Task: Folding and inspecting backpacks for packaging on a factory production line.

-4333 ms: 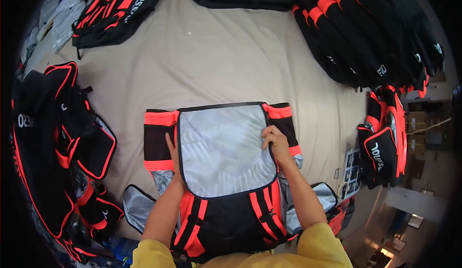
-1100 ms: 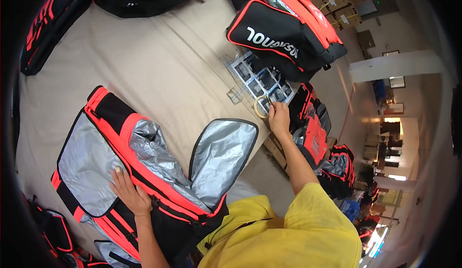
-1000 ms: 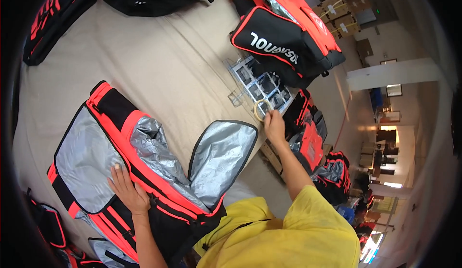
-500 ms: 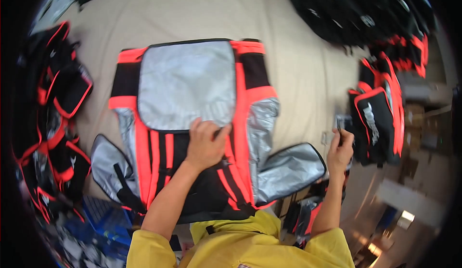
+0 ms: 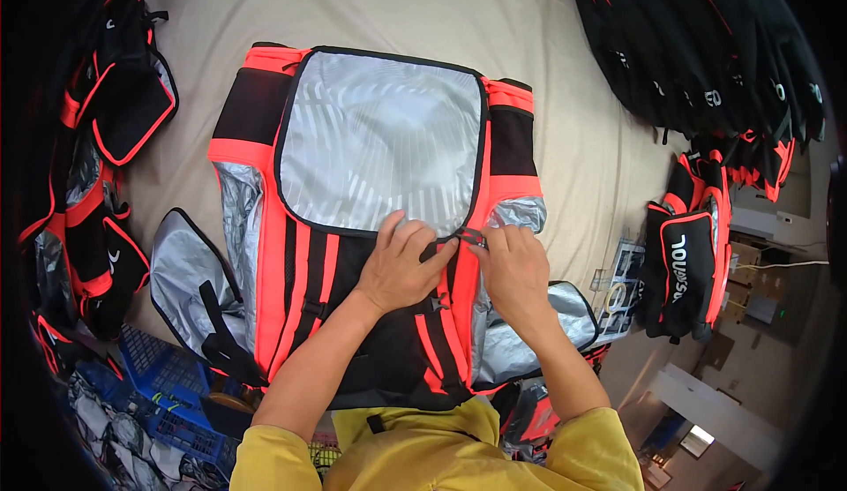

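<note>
A black and bright coral backpack (image 5: pixel 379 359) lies on the beige cloth-covered table, its silver-lined flap (image 5: pixel 379 138) spread on top. My left hand (image 5: pixel 406 266) is bent over the flap's lower edge, with thumb and finger pinching the black binding near the lower right corner. Close beside it, my right hand (image 5: pixel 516 270) is closed round a small dark tool (image 5: pixel 474 238) that looks like thread snips. The tool's tip touches or nearly touches that corner; any thread there is too small to see. Silver-lined side panels (image 5: pixel 194 275) stick out on both sides of the backpack.
More black and coral bags (image 5: pixel 132 112) lie along the left edge. A row of black bags (image 5: pixel 697 59) fills the far right, with another bag (image 5: pixel 684 266) below. Blue crates (image 5: pixel 168 376) stand lower left. A small clear tray (image 5: pixel 622 288) sits at the table's right edge.
My right hand has come in from the table's right side with the small tool to the flap's corner. My left hand has shifted right along the flap's edge. The backpack sits slightly turned.
</note>
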Demonstrator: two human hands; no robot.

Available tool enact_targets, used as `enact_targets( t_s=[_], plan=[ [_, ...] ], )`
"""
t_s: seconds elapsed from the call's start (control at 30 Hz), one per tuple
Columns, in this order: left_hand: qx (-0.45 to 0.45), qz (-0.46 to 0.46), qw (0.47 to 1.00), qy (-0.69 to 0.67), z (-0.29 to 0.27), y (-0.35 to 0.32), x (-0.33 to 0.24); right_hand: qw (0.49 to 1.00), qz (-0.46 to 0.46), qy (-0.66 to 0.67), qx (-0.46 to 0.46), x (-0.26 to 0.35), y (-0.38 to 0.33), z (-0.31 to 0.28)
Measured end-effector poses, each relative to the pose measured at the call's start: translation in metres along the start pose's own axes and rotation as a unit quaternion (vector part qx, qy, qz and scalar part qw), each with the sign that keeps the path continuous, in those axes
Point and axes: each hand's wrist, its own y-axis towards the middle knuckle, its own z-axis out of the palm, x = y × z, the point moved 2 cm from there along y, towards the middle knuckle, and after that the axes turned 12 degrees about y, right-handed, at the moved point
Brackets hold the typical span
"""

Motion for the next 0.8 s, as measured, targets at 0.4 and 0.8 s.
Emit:
enact_targets(
  t_s=[0.4, 0.8],
  plan=[
    [-0.023, -0.006, 1.0, -0.006, 0.004, -0.004, 0.002, 0.998, 0.018, 0.046, -0.031, -0.001, -0.006, 0.017],
    [-0.032, 0.002, 0.999, 0.001, 0.002, 0.0, 0.001, 0.779, 0.229, 0.572, -0.116, -0.009, -0.011, 0.035]
  ],
)
